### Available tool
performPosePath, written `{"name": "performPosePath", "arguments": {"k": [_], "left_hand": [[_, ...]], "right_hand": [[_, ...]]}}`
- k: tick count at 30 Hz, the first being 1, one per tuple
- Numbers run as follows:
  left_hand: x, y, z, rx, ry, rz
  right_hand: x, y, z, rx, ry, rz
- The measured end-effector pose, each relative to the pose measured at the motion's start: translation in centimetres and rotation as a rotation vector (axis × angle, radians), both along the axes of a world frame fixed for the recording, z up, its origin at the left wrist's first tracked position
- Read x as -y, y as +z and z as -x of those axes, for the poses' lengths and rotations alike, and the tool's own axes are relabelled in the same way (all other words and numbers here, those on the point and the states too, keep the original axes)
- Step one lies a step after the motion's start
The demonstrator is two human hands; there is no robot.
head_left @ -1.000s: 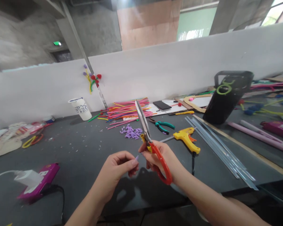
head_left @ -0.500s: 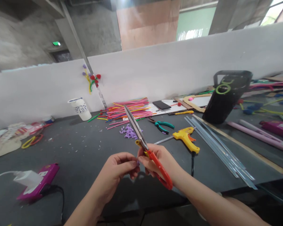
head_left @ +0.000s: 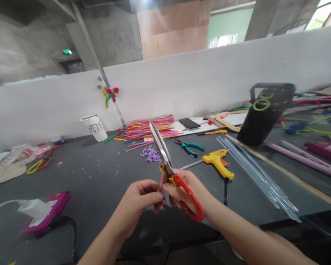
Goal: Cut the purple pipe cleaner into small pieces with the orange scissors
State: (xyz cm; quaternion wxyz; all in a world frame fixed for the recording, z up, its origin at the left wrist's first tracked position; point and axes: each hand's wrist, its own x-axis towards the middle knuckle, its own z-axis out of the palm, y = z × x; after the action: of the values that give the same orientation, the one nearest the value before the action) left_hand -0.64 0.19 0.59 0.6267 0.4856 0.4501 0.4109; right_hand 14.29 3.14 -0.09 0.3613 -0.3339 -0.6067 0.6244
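Note:
My right hand (head_left: pixel 183 186) is closed around red-handled scissors (head_left: pixel 189 197), whose blades point up and away from me, close together. Its thumb and finger also meet at a small purple piece (head_left: pixel 163 191), mostly hidden between the two hands. My left hand (head_left: pixel 146 195) pinches that same piece, its fingertips touching or nearly touching those of the right. Just past the hands, a pile of short purple pieces (head_left: pixel 151 154) lies on the dark table (head_left: pixel 99 191), partly behind the blades.
Beyond lie many coloured fuzzy sticks (head_left: pixel 151 129), teal-handled pliers (head_left: pixel 191 147) and a phone (head_left: pixel 189 123). To the right are a yellow glue gun (head_left: pixel 219 162), clear glue sticks (head_left: pixel 262 176) and a black bottle (head_left: pixel 262 114). A white cup (head_left: pixel 95 127) and purple power strip (head_left: pixel 51 211) stand left.
The scissors have turned slightly, their tips shifting a little to the right. Both hands stay together at nearly the same place.

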Motion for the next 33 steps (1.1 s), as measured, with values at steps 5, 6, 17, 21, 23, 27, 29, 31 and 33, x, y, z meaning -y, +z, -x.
{"name": "performPosePath", "arguments": {"k": [5, 6, 17, 21, 23, 27, 29, 31, 33], "left_hand": [[-0.16, 0.03, 0.03, -0.169, 0.109, -0.12], [-0.18, 0.05, 0.01, -0.227, 0.121, -0.142], [-0.11, 0.23, 0.03, -0.29, 0.103, -0.145], [-0.09, 0.43, -0.33, -0.261, 0.095, -0.11], [-0.01, 0.4, -0.47, -0.277, 0.132, -0.122], [0.06, 0.23, -0.35, -0.315, 0.218, -0.139], [0.03, 0.22, -0.18, -0.318, 0.251, -0.148], [0.0, 0.29, -0.08, -0.327, 0.27, -0.165], [0.0, 0.36, -0.07, -0.355, 0.261, -0.195]], "right_hand": [[-0.14, 0.18, -0.07, -0.015, -0.066, 0.02], [-0.18, 0.19, -0.04, -0.009, -0.074, 0.03], [-0.08, -0.06, 0.13, 0.071, -0.05, 0.02], [-0.06, -0.08, 0.18, 0.074, -0.047, 0.021], [-0.06, 0.02, 0.17, 0.077, -0.056, 0.025], [-0.16, 0.07, 0.03, 0.071, -0.086, -0.023], [-0.24, -0.02, -0.02, 0.075, -0.094, -0.026], [-0.29, -0.09, 0.0, 0.065, -0.092, -0.015], [-0.25, -0.05, 0.06, 0.049, -0.093, -0.004]]}}
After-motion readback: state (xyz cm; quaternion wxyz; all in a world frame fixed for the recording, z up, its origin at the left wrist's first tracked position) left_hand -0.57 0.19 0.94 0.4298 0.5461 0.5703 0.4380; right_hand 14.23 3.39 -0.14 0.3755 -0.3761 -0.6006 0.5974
